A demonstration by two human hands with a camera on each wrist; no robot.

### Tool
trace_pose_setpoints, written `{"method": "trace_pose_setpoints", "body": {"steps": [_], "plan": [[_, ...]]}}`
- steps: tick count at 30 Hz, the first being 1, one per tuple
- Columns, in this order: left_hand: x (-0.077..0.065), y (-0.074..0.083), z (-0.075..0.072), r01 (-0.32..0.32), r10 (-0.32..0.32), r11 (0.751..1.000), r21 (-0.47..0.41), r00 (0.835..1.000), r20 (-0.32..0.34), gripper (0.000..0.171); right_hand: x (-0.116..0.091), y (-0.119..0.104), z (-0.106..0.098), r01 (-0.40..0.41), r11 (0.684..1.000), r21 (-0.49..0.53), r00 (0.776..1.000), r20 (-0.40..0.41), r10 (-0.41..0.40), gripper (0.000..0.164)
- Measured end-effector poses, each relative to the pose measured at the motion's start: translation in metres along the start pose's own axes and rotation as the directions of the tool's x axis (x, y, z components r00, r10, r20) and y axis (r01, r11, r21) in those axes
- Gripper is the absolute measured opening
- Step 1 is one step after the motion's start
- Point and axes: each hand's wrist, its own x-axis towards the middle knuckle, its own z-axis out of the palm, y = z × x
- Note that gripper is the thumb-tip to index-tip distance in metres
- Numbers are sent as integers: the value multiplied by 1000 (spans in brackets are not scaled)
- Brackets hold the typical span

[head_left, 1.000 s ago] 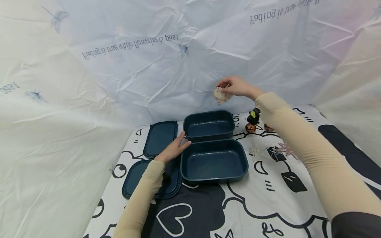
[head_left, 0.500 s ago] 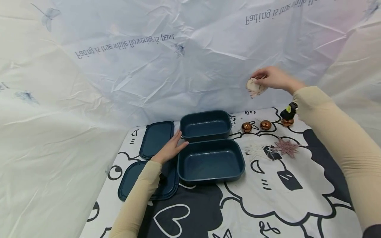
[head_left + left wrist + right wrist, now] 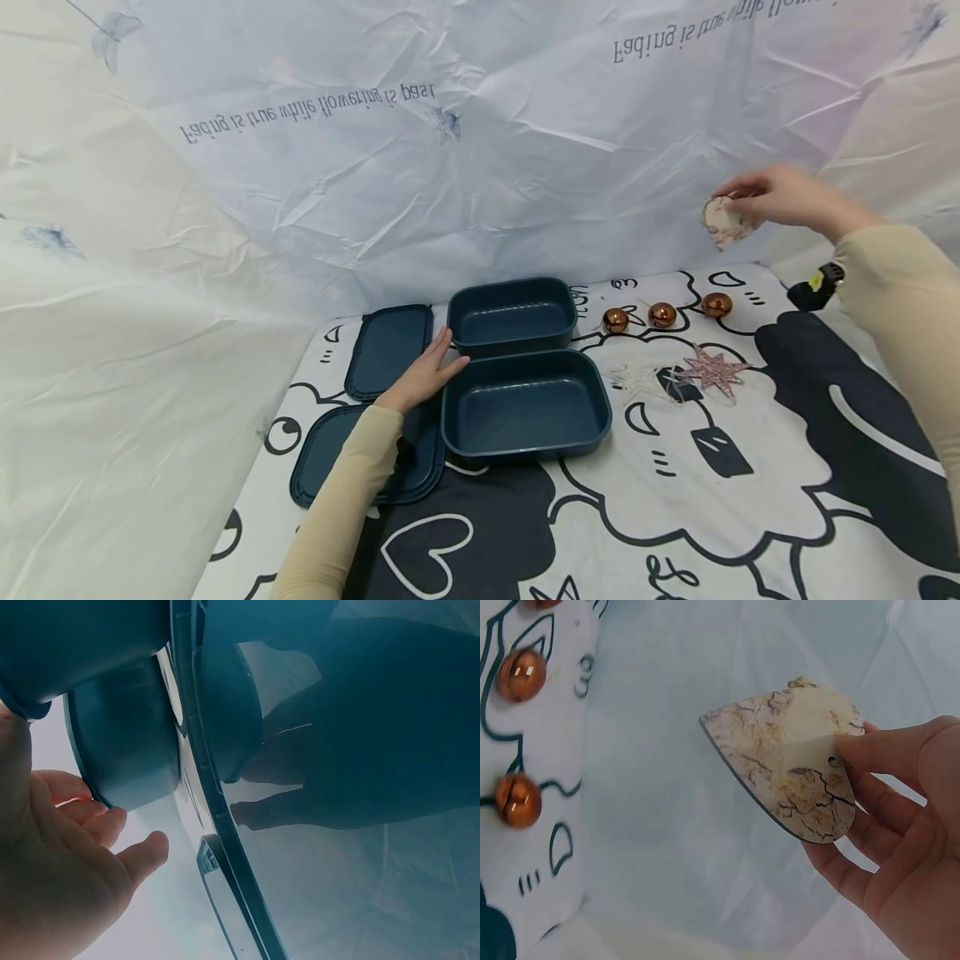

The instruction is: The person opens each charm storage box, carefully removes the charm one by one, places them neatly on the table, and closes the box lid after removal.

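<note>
My right hand pinches a flat heart-shaped ornament between thumb and fingers. It has a cracked-bark pattern and a small hole near the thumb. In the head view the heart ornament hangs in the air over the far right of the table. My left hand has its fingers extended at the left ends of two dark blue rectangular containers, the far one and the near one. In the left wrist view the left hand's fingertips are at the far container's rim, thumb beside the near one.
Two dark blue lids, far and near, lie left of the containers. Several copper baubles, one at the right, sit in a row at the back. A pink glitter star and a white star lie before them.
My right hand has carried the heart ornament rightward, from above the far container to beyond the baubles. The left hand keeps its place by the containers; the head view has shifted slightly.
</note>
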Motion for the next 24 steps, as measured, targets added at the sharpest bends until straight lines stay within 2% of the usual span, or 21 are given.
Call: {"method": "trace_pose_setpoints", "body": {"steps": [5,10,18,24], "plan": [[0,-1,-1,-8,8,1000,-14,1000,-2,90,-19,30,-4,-35,999,4,999,-26,35,39],[-1,-2,-2,-6,6,1000,-19,1000,1,89,-35,57,0,-96,995,-12,995,18,96,43],[0,-1,-2,-8,8,1000,-26,1000,-7,88,-58,96,29,-184,983,1,980,82,183,47],[0,-2,1,-10,10,999,-40,1000,7,88,-74,113,58,-170,985,30,974,161,163,41]]}}
